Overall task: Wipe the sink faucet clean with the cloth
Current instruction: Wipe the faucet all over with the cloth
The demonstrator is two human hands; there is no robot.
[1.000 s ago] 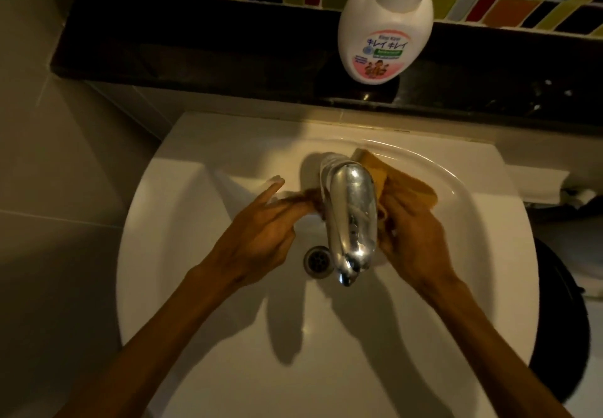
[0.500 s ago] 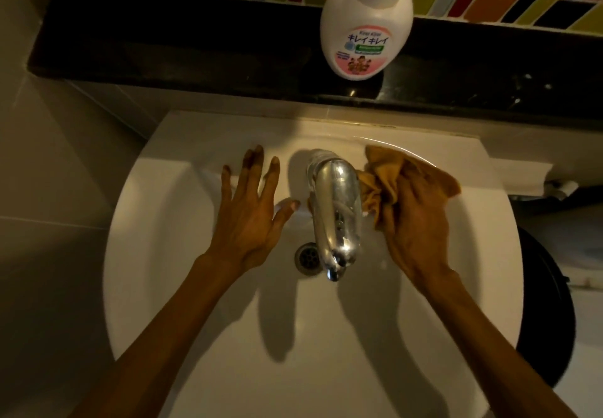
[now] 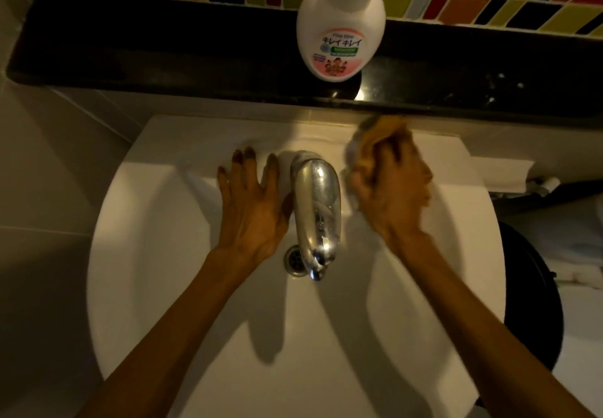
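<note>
A chrome faucet (image 3: 316, 209) juts over the middle of a white sink (image 3: 163, 254), its spout above the drain (image 3: 295, 259). My left hand (image 3: 249, 204) lies flat with fingers spread just left of the faucet, thumb side against its body, holding nothing. My right hand (image 3: 393, 186) is to the right of the faucet, blurred by motion, closed on a bunched orange-brown cloth (image 3: 370, 143) that sticks out past the fingers toward the sink's back right rim. The cloth is apart from the faucet.
A white pump bottle of hand soap (image 3: 339, 29) stands on a black ledge (image 3: 163, 49) behind the sink, below a multicoloured tile wall. A dark round object (image 3: 535, 287) sits low at the right of the sink. Beige wall tiles are on the left.
My right hand has pulled the cloth off the faucet's right side, up and to the right. My left hand let go of the cloth end, opened flat and moved next to the faucet.
</note>
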